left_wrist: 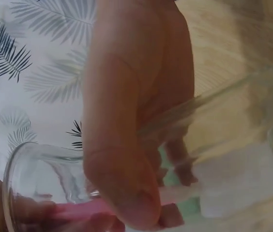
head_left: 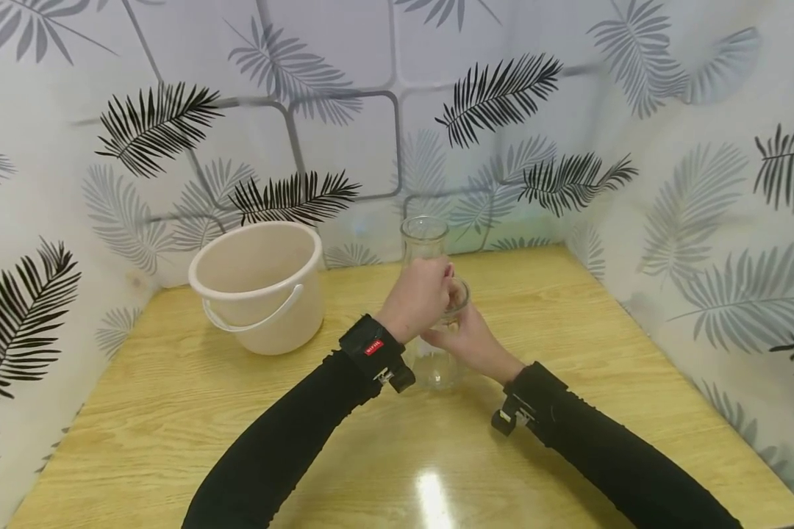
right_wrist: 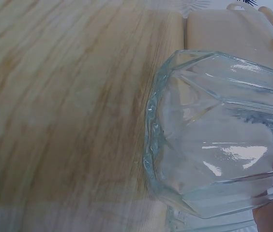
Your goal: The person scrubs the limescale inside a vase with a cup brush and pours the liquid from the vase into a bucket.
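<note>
My right hand grips a clear glass vase around its upper part; the thumb lies across the glass in the left wrist view. The vase has a round rim and a faceted base. Over its mouth, my left hand holds the pink handle of a sponge bottle brush. The pale brush head, with some green beside it, shows through the glass inside the vase. Just behind stands a second clear glass vase, partly hidden by my left hand.
A cream plastic bucket with a white handle stands at the back left of the wooden table. Leaf-patterned sheeting rises behind the table and along both sides.
</note>
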{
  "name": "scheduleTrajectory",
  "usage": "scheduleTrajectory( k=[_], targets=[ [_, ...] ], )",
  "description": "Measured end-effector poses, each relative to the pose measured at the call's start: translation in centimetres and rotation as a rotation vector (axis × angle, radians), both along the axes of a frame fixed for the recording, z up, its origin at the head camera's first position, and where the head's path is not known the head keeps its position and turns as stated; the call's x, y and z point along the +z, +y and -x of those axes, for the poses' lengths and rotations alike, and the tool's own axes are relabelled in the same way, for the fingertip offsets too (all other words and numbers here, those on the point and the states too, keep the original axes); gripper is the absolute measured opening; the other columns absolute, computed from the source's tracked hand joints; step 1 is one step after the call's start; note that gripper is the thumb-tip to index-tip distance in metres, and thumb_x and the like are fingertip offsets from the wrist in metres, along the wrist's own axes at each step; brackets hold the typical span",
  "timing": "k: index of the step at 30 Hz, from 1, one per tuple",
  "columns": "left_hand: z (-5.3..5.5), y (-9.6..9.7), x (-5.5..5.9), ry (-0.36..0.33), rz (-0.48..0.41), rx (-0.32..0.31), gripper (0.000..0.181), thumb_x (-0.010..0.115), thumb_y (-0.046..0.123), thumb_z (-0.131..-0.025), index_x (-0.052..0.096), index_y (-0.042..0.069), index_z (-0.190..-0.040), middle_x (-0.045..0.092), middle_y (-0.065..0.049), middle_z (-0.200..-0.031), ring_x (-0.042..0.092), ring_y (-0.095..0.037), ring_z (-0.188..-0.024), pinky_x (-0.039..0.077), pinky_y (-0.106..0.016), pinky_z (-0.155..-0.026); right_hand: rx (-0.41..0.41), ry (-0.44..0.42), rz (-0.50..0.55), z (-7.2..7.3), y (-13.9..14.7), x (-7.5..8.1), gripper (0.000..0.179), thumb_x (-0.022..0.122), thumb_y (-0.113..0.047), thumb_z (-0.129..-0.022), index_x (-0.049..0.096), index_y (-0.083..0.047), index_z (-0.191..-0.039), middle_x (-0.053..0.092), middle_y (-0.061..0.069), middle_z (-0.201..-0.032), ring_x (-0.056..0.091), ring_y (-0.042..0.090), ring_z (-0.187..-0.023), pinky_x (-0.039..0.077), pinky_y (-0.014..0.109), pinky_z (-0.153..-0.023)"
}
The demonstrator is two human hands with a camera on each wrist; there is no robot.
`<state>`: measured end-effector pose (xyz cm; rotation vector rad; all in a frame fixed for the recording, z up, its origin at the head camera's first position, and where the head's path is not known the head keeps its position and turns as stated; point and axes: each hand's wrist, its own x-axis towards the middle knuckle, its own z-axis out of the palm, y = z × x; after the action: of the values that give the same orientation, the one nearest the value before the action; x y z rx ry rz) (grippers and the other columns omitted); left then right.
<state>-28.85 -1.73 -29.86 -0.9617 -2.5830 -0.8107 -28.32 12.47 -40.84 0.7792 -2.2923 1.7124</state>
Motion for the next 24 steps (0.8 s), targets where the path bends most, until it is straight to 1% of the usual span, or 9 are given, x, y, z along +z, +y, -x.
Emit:
scheduleTrajectory(
  k=[5,8,11,13,17,18,19,21,24],
  targets=[
    [0.0,0.1,0.1,-0.031,-0.047,-0.033,0.016,0.053,-0.002,-0.095,0.057,0.006,-0.083,0.05,-0.003,-0.072,0.039,-0.01,-0.06,0.034,-0.02,-0.058,0.006,-0.019,0.007,0.0,0.1,0.0,0.099,0.072,-0.014,-0.092,0.006,-0.04,-0.16,0.023,-0.01,-0.164,0.024,0.019,-0.149,0.025,0.056,-0.117],
    [-0.2,0.1,0.3,-0.033,-0.02,-0.055,0.017,0.053,0.0,-0.096,0.056,0.009,-0.081,0.047,-0.001,-0.07,0.037,-0.009,-0.059,0.032,-0.02,-0.057,0.013,-0.016,0.003,0.1,0.1,0.1,0.101,0.073,-0.016,-0.092,0.001,-0.04,-0.16,0.018,-0.012,-0.166,0.022,0.018,-0.15,0.025,0.057,-0.117],
    [-0.6,-0.1,0.7,-0.034,0.025,-0.073,0.019,0.053,0.003,-0.098,0.052,0.01,-0.08,0.043,0.0,-0.068,0.035,-0.009,-0.059,0.03,-0.021,-0.057,0.012,-0.012,-0.008,0.0,0.0,0.2,0.102,0.074,-0.02,-0.092,0.001,-0.04,-0.16,0.019,-0.013,-0.165,0.026,0.017,-0.147,0.028,0.054,-0.115],
    [-0.9,-0.2,1.1,-0.042,0.054,-0.081,0.022,0.053,0.003,-0.098,0.049,0.011,-0.078,0.039,0.001,-0.068,0.033,-0.009,-0.059,0.029,-0.022,-0.057,0.0,-0.003,-0.025,0.0,0.0,0.2,0.099,0.075,-0.022,-0.092,0.005,-0.04,-0.16,0.025,-0.013,-0.162,0.034,0.017,-0.137,0.033,0.051,-0.109],
    [-1.3,-0.4,1.8,-0.055,0.113,-0.09,0.027,0.051,-0.001,-0.097,0.043,0.011,-0.074,0.03,0.001,-0.068,0.028,-0.01,-0.058,0.026,-0.022,-0.055,-0.01,0.016,-0.042,0.0,0.0,0.4,0.08,0.075,-0.022,-0.091,0.026,-0.035,-0.153,0.044,-0.007,-0.145,0.044,0.019,-0.119,0.04,0.046,-0.096],
    [-1.4,-0.5,2.0,-0.046,0.128,-0.088,0.027,0.051,-0.002,-0.097,0.043,0.011,-0.074,0.03,0.001,-0.068,0.029,-0.009,-0.058,0.027,-0.021,-0.055,-0.008,0.02,-0.043,0.0,0.1,0.4,0.075,0.075,-0.022,-0.091,0.03,-0.035,-0.151,0.045,-0.006,-0.141,0.045,0.02,-0.117,0.04,0.047,-0.095],
    [-1.5,-0.5,2.1,-0.036,0.142,-0.083,0.026,0.051,-0.002,-0.097,0.044,0.011,-0.074,0.031,0.001,-0.069,0.03,-0.009,-0.058,0.028,-0.021,-0.055,-0.005,0.02,-0.04,0.0,0.1,0.4,0.071,0.075,-0.021,-0.091,0.033,-0.034,-0.148,0.047,-0.005,-0.138,0.046,0.02,-0.118,0.04,0.047,-0.096],
    [-1.5,-0.6,2.1,-0.008,0.168,-0.073,0.023,0.05,-0.003,-0.097,0.05,0.008,-0.077,0.036,0.0,-0.069,0.034,-0.01,-0.06,0.031,-0.021,-0.056,0.0,0.016,-0.038,0.0,0.1,0.4,0.073,0.074,-0.019,-0.092,0.032,-0.035,-0.149,0.046,-0.006,-0.142,0.045,0.019,-0.126,0.039,0.05,-0.102],
    [-1.3,-0.7,1.7,0.038,0.179,-0.048,0.016,0.052,-0.004,-0.096,0.058,0.004,-0.084,0.041,0.0,-0.071,0.039,-0.012,-0.063,0.034,-0.022,-0.058,-0.01,0.005,-0.033,-0.2,0.1,0.3,0.079,0.075,-0.017,-0.091,0.029,-0.034,-0.153,0.043,-0.005,-0.149,0.043,0.02,-0.135,0.037,0.052,-0.108]
  ],
)
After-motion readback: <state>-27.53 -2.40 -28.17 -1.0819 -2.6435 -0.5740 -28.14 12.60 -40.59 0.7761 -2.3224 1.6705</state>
